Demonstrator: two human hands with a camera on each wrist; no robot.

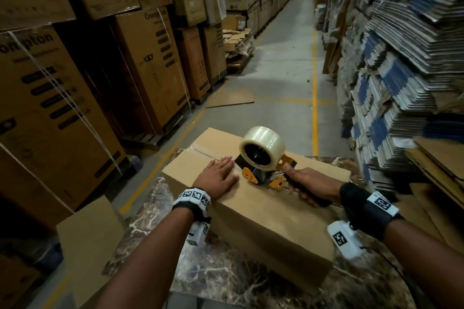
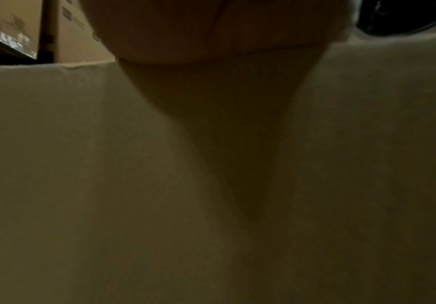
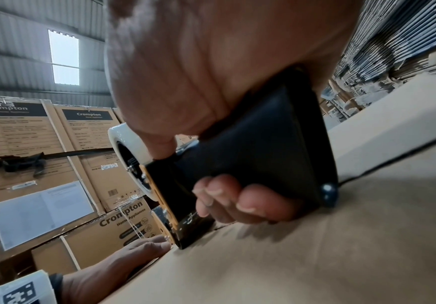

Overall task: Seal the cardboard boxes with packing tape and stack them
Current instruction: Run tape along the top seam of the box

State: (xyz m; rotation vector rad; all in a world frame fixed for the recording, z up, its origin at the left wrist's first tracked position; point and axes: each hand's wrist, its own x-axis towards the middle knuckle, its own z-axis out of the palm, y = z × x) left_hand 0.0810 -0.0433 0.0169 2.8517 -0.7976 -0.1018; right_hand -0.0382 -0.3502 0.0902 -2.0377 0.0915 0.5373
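Gripping the tape dispenser (image 1: 263,158) handle, my right hand (image 1: 305,187) sets it on the cardboard box (image 1: 263,211) seam. My left hand (image 1: 217,174) lies spread flat at its nine o'clock, atop the box on the counter (image 1: 226,281).

Head view: high, looking forward and down over both forearms at the box (image 1: 263,198) on the desk (image 1: 160,193), with the aisle beyond. Left wrist view: pressed close against the box (image 2: 81,164) side, looking up along it under the left hand (image 2: 211,26); dim. Right wrist view: low, just behind the right hand (image 3: 211,82), facing along the box (image 3: 315,257) top toward the stacked cartons (image 3: 30,154). All three share the box.
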